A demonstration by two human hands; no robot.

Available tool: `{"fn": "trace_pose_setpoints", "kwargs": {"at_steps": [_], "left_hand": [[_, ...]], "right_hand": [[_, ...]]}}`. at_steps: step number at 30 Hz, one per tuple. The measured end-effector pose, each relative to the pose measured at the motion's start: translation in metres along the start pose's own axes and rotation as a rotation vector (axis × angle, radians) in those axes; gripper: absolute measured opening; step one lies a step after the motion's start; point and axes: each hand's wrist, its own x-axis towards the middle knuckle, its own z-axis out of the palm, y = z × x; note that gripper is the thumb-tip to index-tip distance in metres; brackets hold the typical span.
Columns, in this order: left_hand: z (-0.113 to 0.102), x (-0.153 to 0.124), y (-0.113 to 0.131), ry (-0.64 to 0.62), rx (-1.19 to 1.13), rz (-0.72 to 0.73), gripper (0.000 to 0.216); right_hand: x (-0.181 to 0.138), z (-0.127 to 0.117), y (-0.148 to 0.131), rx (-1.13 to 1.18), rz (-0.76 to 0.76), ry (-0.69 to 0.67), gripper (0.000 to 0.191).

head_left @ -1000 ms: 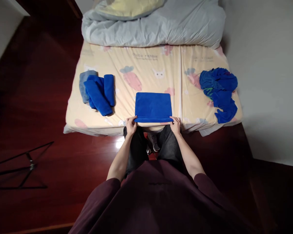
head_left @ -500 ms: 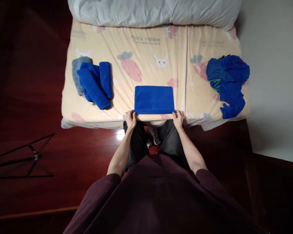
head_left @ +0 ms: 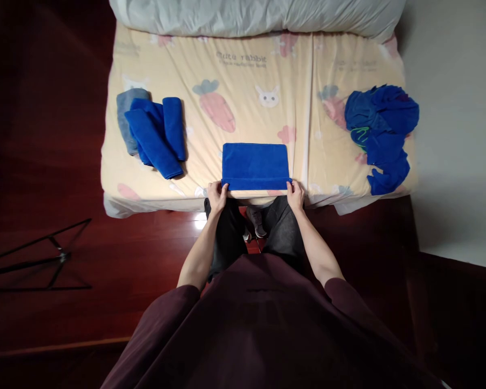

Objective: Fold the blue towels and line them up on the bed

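Note:
A blue towel (head_left: 255, 160) lies flat near the front edge of the bed, its near side turned over into a narrow strip. At the strip's left end, my left hand (head_left: 217, 196) pinches the corner between thumb and fingers. My right hand (head_left: 295, 196) grips the opposite near corner the same way. To the left are rolled or folded blue towels (head_left: 156, 138), leaning over a grey-blue one (head_left: 125, 120). A crumpled heap of blue cloths (head_left: 383, 132), with a bit of green trim showing, sits at the right.
The bed's patterned sheet (head_left: 243, 92) carries carrots and rabbits. A pale quilt (head_left: 259, 16) is bunched along the far side, and a white wall (head_left: 457, 135) borders the right. Black tripod legs (head_left: 60, 256) stand on the dark red floor (head_left: 146, 259) at the left.
The strip folded over along the towel's near side has become wider and flatter. Both hands keep hold of its corners. The view has shifted slightly.

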Motion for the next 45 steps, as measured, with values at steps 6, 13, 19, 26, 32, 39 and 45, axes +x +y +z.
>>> {"fn": "trace_pose_setpoints", "kwargs": {"at_steps": [6, 13, 19, 26, 32, 39, 45], "left_hand": [[0.002, 0.000, -0.002, 0.052, -0.017, -0.055, 0.035], [0.003, -0.001, 0.002, 0.102, -0.032, -0.072, 0.035], [0.003, 0.000, 0.004, 0.109, -0.014, -0.066, 0.030], [0.003, 0.000, 0.007, 0.117, 0.000, -0.064, 0.030], [0.002, -0.002, 0.010, 0.122, 0.026, -0.055, 0.030], [0.004, -0.002, 0.008, 0.148, -0.011, -0.040, 0.033], [0.006, -0.001, 0.001, 0.121, -0.027, 0.033, 0.034]], "right_hand": [[0.000, 0.002, 0.002, -0.013, -0.007, -0.002, 0.052], [0.000, 0.005, 0.006, -0.049, -0.030, 0.007, 0.054], [0.002, 0.006, 0.005, -0.039, -0.019, 0.020, 0.052], [0.004, 0.006, 0.005, -0.017, -0.007, 0.031, 0.052], [0.002, 0.005, 0.002, 0.004, 0.022, 0.028, 0.057], [0.003, 0.006, 0.003, 0.002, 0.035, 0.018, 0.058], [0.004, 0.006, 0.002, -0.019, 0.023, 0.022, 0.050]]}}
